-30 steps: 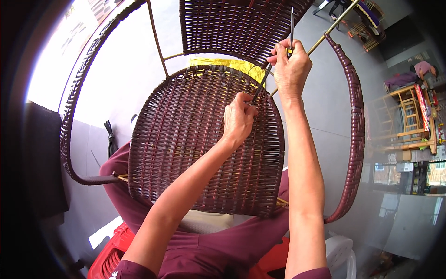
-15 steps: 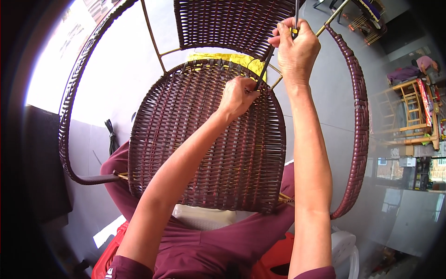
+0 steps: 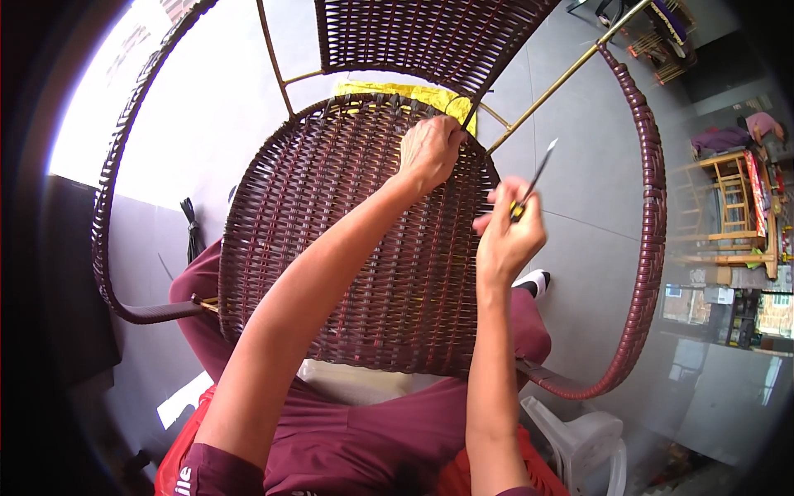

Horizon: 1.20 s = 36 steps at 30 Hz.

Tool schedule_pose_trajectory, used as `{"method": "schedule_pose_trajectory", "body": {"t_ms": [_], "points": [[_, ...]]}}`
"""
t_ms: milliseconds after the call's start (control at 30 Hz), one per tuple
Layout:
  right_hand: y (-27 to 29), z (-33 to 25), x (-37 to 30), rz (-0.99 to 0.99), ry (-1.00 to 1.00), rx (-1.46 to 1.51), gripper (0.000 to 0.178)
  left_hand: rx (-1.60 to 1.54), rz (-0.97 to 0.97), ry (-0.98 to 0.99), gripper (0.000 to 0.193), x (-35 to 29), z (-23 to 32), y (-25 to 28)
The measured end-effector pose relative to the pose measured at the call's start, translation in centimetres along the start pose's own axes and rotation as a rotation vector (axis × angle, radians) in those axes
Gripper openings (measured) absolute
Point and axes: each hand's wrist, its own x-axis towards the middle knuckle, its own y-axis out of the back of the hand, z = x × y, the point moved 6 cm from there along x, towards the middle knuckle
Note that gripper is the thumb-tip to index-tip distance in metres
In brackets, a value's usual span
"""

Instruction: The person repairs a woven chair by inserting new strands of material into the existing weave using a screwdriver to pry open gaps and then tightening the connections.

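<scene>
A dark brown wicker chair seat (image 3: 331, 256) lies across my lap, its woven backrest (image 3: 413, 41) beyond it. My left hand (image 3: 432, 153) is closed at the seat's far right rim, pinching a dark weaving strip (image 3: 470, 117) that sticks up past the fingers. Over the seat's right edge, my right hand (image 3: 509, 236) is closed round a slim screwdriver-like tool (image 3: 539, 174) with a black and yellow handle. Its thin shaft points up and away, apart from the weave. The fingers of this hand are slightly blurred.
Wrapped armrest loops curve round at left (image 3: 106, 207) and right (image 3: 653, 198). Bare metal rods (image 3: 550, 95) join the frame. Yellow material (image 3: 389, 88) lies behind the seat, and a bundle of dark strips (image 3: 193, 231) at left. Far right, a person (image 3: 757, 128) bends by a wooden frame (image 3: 732, 207).
My right hand has come down and nearer with the tool, from beside the backrest to the seat's right edge. My left hand stays at the rim, its wrist turned slightly.
</scene>
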Motion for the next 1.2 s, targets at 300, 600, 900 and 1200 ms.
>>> {"method": "schedule_pose_trajectory", "body": {"t_ms": [300, 600, 900, 1200], "points": [[0.8, 4.4, -4.6, 0.025, 0.14, -0.388, 0.003, -0.065, 0.044, 0.175, 0.022, 2.0, -2.1, -0.9], [0.6, 3.2, -4.7, 0.064, 0.322, -0.429, 0.004, -0.747, -0.2, 0.264, 0.022, 1.5, -0.2, 0.9], [0.6, 3.8, -4.7, 0.057, 0.299, -0.469, 0.007, -0.975, -0.076, -0.103, 0.02, -0.1, 8.9, 11.8], [0.7, 3.7, -4.4, 0.035, 0.27, -0.384, 0.017, -1.019, -0.173, 0.446, 0.02, -13.9, 4.7, 7.9]]}}
